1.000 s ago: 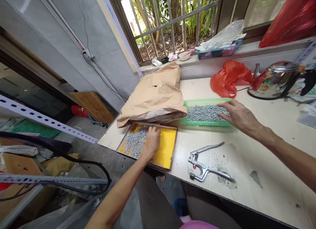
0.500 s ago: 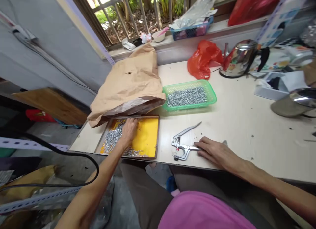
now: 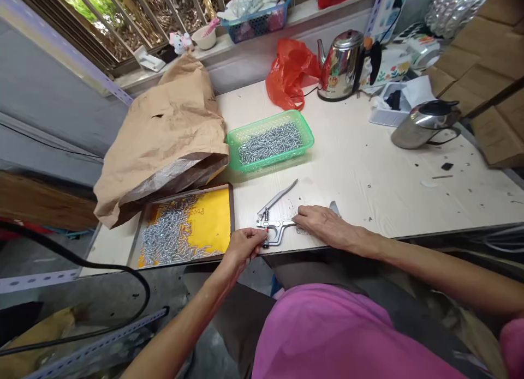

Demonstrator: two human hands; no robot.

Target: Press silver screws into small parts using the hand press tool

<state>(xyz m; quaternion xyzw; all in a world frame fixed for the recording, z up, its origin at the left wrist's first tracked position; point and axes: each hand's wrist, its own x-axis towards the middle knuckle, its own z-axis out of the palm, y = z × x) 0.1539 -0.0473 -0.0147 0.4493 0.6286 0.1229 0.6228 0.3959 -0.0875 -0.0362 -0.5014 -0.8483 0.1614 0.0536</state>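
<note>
Metal snap-fastener pliers (image 3: 278, 226) lie on the table near its front edge, their upper handle raised and spread away from the lower one. My right hand (image 3: 321, 222) is closed round the lower handle. At the jaws, my left hand (image 3: 246, 244) pinches with thumb and fingertips; whatever is between them is too small or hidden to make out. Left of that hand, a shallow tray (image 3: 231, 204) with a yellow bottom holds a heap of small silvery metal pieces (image 3: 164, 234). Similar pieces fill part of a green plastic basket (image 3: 305, 144) behind the pliers.
A large brown paper bag (image 3: 164, 128) leans over the tray's back edge. Farther back are a red plastic bag (image 3: 289, 73), a steel kettle (image 3: 339, 68) and a white box (image 3: 388, 117). A steel jug (image 3: 421, 125) stands at right. A black cable (image 3: 135, 275) loops at left.
My left hand has left the metal pieces in the tray and moved right to the pliers' jaws. My right hand keeps hold of the handle. The view has swung to the right.
</note>
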